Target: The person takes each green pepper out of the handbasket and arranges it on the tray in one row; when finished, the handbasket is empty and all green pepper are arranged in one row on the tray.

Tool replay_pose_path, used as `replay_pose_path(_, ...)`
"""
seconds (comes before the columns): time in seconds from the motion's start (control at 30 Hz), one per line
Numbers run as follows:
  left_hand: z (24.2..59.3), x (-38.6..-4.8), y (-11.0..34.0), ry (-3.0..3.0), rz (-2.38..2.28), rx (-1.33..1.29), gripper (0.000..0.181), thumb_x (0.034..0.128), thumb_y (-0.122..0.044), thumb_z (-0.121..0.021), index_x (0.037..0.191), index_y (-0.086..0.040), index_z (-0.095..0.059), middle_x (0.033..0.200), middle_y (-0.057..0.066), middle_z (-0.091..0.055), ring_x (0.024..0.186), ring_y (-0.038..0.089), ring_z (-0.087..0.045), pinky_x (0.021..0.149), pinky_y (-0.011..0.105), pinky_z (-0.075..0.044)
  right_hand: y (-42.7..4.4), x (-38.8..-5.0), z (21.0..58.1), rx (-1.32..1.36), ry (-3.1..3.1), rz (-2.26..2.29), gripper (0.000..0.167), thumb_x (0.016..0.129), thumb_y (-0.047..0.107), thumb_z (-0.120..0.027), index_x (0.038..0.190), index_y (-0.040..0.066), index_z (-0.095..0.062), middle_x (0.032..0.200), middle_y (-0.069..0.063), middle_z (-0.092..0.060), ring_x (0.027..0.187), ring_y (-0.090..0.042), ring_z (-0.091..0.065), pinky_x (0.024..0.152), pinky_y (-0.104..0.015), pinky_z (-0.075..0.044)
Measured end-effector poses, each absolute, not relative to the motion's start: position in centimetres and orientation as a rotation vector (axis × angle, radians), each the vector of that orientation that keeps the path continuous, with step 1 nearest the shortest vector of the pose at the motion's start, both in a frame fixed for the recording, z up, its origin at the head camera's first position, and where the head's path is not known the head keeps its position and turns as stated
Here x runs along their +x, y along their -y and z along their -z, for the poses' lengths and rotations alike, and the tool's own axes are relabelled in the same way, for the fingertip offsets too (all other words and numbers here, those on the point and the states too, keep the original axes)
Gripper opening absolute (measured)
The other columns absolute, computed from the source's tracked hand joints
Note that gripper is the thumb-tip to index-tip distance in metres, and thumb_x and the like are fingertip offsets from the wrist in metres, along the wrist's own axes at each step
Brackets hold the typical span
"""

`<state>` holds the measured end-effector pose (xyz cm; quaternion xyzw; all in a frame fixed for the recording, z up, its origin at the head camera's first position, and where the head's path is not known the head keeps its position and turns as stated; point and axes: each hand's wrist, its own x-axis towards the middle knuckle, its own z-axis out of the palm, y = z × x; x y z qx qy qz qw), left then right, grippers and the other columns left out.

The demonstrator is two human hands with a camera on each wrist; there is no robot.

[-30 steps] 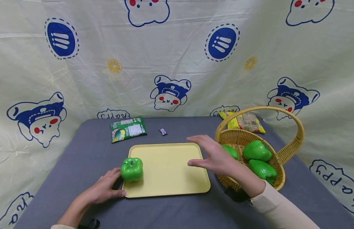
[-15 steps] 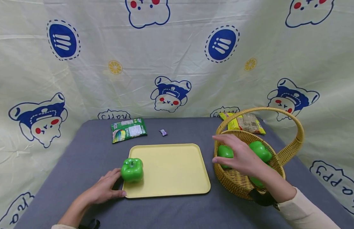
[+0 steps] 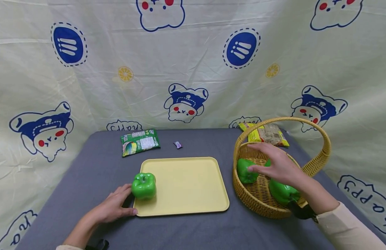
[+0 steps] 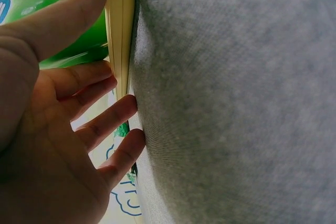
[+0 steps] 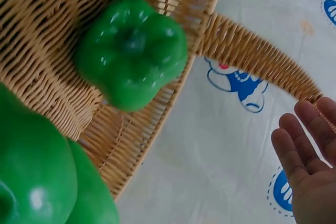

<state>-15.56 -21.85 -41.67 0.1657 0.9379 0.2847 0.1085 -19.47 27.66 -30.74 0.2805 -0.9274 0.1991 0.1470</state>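
Observation:
A green bell pepper point(image 3: 144, 185) stands at the left end of a pale yellow tray point(image 3: 189, 187). My left hand point(image 3: 113, 205) rests at the tray's left edge, beside this pepper. In the left wrist view its thumb and fingers are spread around the tray's rim point(image 4: 119, 24), with no grip visible. Above the wicker basket point(image 3: 252, 205) on the right, my right hand point(image 3: 278, 165) hovers with fingers extended, holding nothing. Inside the basket lie a pepper on the left point(image 3: 246, 171), another in front point(image 3: 283, 192), and a third mostly hidden behind the hand.
The basket's tall arched handle point(image 3: 319, 163) rises behind and to the right of my right hand. A green snack packet point(image 3: 140, 142), a small purple wrapped sweet point(image 3: 178, 144) and a yellow packet point(image 3: 271, 133) lie at the back of the grey-covered table point(image 3: 186, 232).
From the gap between tray and basket, my right hand has moved right until it is over the basket. My left hand and the pepper on the tray have stayed put.

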Motion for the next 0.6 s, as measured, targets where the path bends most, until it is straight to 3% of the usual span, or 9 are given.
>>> replay_pose_path(0.6, 41.8, -15.6, 21.9, -2.754, -0.838, 0.482, 0.079, 0.0744, -0.042, -0.076, 0.134, 0.001, -0.047, 0.140, 0.023, -0.042, 0.130, 0.046, -0.036, 0.098, 0.068, -0.028, -28.7, -22.9, 32.3, 0.697, 2.872, -0.707, 0.064, 0.084, 0.041, -0.068, 0.136, 0.008, -0.048, 0.135, -0.017, -0.050, 0.122, -0.039, -0.048, 0.094, -0.059, -0.041)
